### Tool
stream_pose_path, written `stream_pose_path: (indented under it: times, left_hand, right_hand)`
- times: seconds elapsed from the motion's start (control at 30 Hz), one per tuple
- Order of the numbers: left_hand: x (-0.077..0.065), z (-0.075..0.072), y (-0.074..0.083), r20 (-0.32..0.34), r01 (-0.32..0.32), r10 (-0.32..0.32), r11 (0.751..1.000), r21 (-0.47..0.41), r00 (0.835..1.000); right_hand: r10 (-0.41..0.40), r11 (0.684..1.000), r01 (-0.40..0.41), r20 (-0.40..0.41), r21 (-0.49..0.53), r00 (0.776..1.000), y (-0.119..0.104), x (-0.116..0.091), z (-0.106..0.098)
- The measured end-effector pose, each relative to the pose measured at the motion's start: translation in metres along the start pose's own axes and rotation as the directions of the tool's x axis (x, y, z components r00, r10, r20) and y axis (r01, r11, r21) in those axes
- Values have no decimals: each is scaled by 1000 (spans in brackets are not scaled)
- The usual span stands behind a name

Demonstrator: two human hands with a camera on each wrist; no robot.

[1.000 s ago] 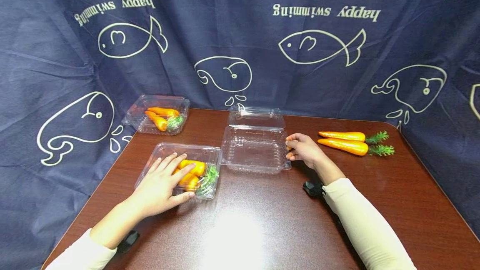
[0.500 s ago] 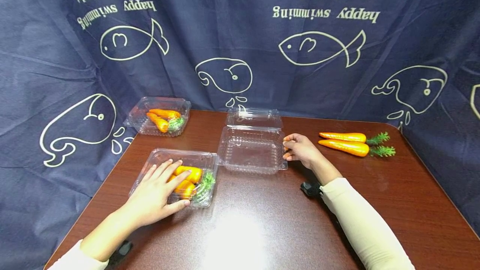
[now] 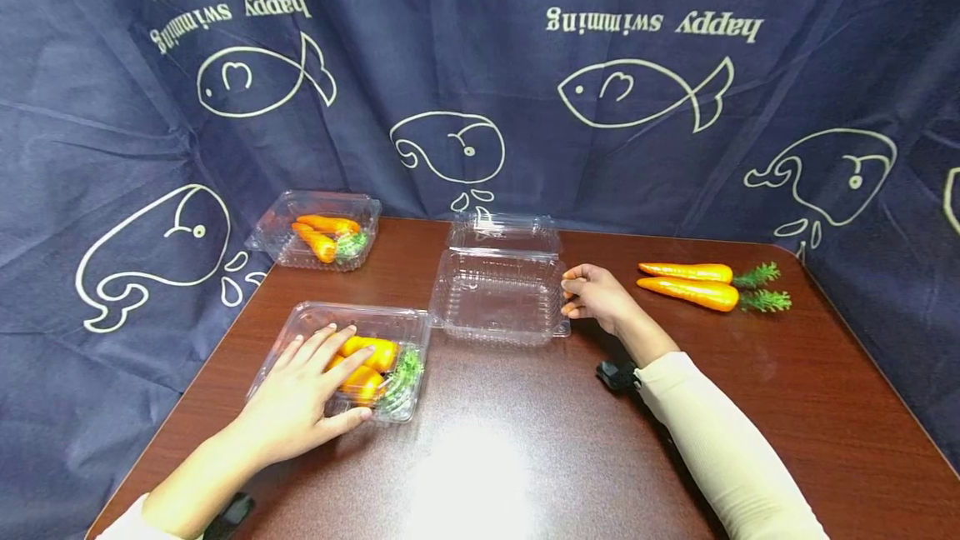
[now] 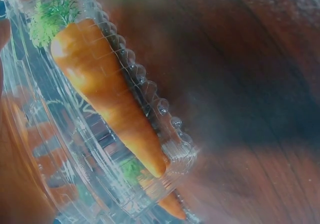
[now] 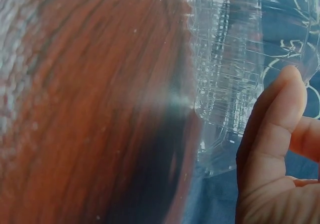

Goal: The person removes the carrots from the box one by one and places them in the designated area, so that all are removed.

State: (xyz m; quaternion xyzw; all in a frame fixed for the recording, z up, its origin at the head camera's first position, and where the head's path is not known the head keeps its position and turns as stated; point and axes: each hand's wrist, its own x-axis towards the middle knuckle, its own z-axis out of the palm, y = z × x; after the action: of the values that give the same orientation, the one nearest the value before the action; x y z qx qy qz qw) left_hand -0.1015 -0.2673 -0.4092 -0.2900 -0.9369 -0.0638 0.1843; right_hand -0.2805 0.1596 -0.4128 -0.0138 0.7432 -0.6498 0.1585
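A shut clear plastic clamshell container (image 3: 397, 319) holds two orange carrots (image 3: 375, 352) with green tops. My left hand (image 3: 292, 398) lies spread over its lid, fingers straight and thumb along the front. In the left wrist view a carrot (image 4: 110, 99) shows through the ribbed side wall. Beside it stands a second clamshell container (image 3: 491, 332), empty, its lid (image 3: 506, 236) folded back. My right hand (image 3: 607, 302) pinches this one's right edge between thumb and fingers. The right wrist view has the thumb (image 5: 280, 119) at the clear rim, the other fingers partly hidden behind.
Two loose carrots (image 3: 690, 294) lie side by side at the right of the brown table (image 3: 570, 440). A third clamshell container (image 3: 363, 261) with carrots inside stands at the back left. A dark blue printed curtain (image 3: 360, 23) hangs behind the table.
My left hand and the carrot-filled container under it have slid left and toward me. The empty container and my right hand have shifted slightly left. The loose carrots stay put.
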Motion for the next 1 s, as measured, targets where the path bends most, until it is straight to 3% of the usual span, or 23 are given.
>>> stream_pose_path:
  times: [0.53, 1.0]
  left_hand:
    - [-12, -6, 1, -19, -24, 24, 1000, 7, 1000]
    - [-12, -5, 1, -21, -15, 16, 1000, 8, 1000]
  right_hand:
    - [9, 1000, -9, -24, 22, 1000, 0, 4, 7]
    - [11, 1000, -10, -3, 26, 1000, -3, 8, 24]
